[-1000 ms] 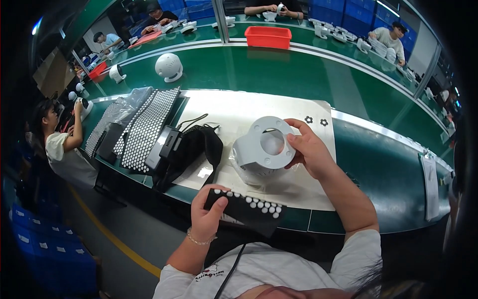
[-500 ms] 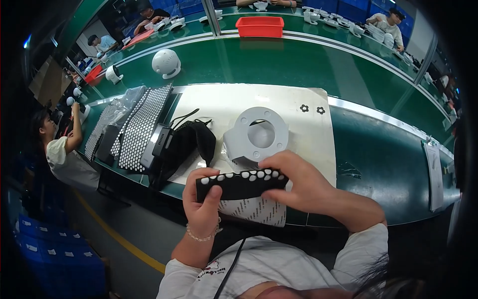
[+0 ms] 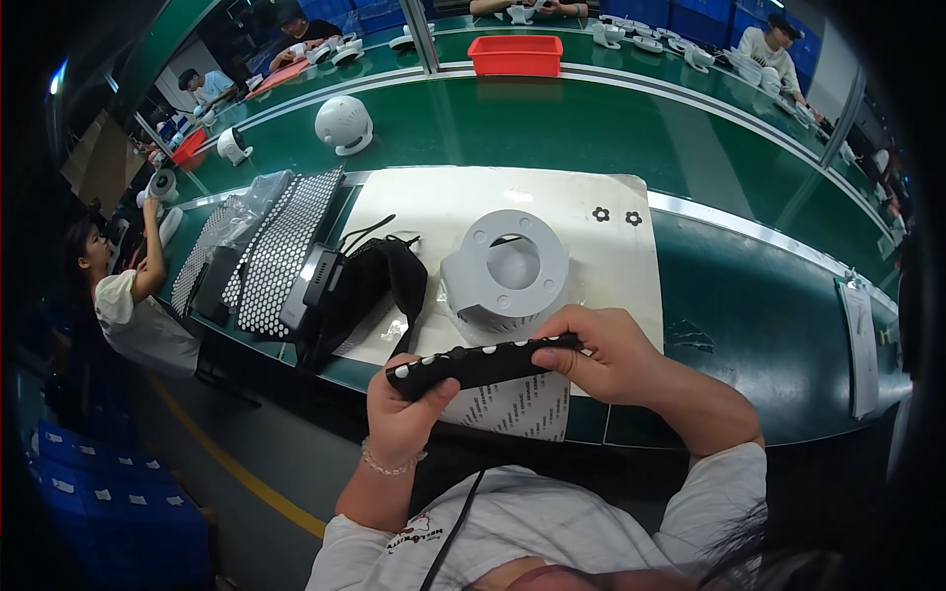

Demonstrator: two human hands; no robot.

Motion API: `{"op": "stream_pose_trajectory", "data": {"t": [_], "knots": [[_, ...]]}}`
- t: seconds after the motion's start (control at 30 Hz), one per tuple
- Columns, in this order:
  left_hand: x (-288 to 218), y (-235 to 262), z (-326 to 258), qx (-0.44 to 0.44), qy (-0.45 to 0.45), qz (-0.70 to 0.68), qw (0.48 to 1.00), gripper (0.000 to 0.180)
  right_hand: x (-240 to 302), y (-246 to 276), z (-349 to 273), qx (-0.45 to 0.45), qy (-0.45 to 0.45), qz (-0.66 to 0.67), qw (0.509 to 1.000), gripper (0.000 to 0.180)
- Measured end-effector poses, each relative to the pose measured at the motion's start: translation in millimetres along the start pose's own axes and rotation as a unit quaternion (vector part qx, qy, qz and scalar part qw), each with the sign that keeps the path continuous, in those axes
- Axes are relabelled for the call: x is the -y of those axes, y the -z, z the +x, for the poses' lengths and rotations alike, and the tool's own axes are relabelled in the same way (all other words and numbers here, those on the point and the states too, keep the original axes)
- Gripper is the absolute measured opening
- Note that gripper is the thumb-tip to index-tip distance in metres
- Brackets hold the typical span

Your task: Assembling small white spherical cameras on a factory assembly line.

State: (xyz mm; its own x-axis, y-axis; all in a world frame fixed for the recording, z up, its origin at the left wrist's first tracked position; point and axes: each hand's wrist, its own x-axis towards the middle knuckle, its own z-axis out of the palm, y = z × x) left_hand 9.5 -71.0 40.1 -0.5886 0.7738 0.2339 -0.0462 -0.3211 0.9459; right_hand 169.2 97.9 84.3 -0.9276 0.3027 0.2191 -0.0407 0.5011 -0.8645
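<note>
Above the table edge, left hand [image 3: 404, 414] and right hand [image 3: 601, 355] grip opposite ends of a black strip [image 3: 483, 362].

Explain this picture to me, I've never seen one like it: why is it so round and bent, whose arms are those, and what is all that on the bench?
The picture comes from a wide fisheye camera worn on a person's head, looking down, so straight edges curve. The two arms rising from the lower edge are that person's own. The left hand and right hand each grip one end of a black strip dotted with small white pieces, held above the bench edge. On the white mat sits a grey ring-shaped part, with a black pouch and dotted sheets to its left. Beyond runs a green conveyor carrying a round white device and a red bin. Other people work nearby.
</note>
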Motion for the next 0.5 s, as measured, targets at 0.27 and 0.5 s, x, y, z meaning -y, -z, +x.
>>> {"op": "stream_pose_trajectory", "data": {"t": [0.27, 0.5], "knots": [[-0.6, -3.3, -1.5, -0.019, -0.060, 0.059, 0.996, 0.014, -7.5, -1.5, 2.6, -0.063, 0.155, -0.039, 0.985, 0.021], [-1.5, -7.5, -1.5, -0.014, -0.041, 0.075, 0.996, 0.012, -1.6, -5.5, 10.1, -0.126, 0.297, -0.155, 0.934, 0.031]]}}
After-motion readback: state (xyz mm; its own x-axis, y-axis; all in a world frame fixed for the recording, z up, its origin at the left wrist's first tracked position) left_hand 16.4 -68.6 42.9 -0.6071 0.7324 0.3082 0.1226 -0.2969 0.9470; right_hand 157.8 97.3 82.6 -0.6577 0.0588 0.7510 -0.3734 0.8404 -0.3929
